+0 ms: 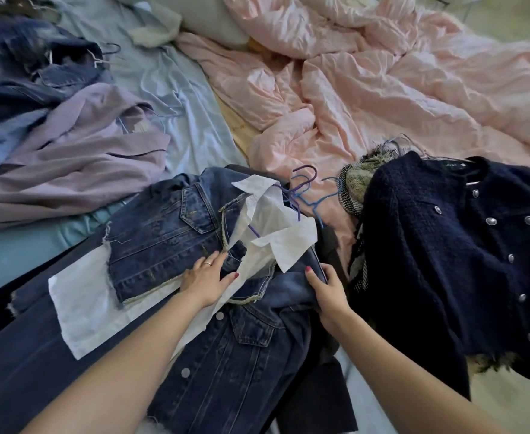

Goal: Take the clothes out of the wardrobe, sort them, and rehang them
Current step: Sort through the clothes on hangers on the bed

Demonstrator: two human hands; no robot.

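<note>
Cropped dark-blue denim jacket with white shirt collar (175, 245) was found lying centre-low in the frame, long axis running lower left to upper right, purple wire hanger (295, 195) projecting from its collar end. Left hand (205, 277) was laid flat on it, fingers straight and slightly spread. Right hand (327, 288) was curled around the denim's right edge, nearer the hanger.

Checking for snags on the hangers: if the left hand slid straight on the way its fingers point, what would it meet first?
Probably the white shirt collar lying on the denim jacket; the left hand points up and right towards it. The purple hanger lies beyond.
</note>
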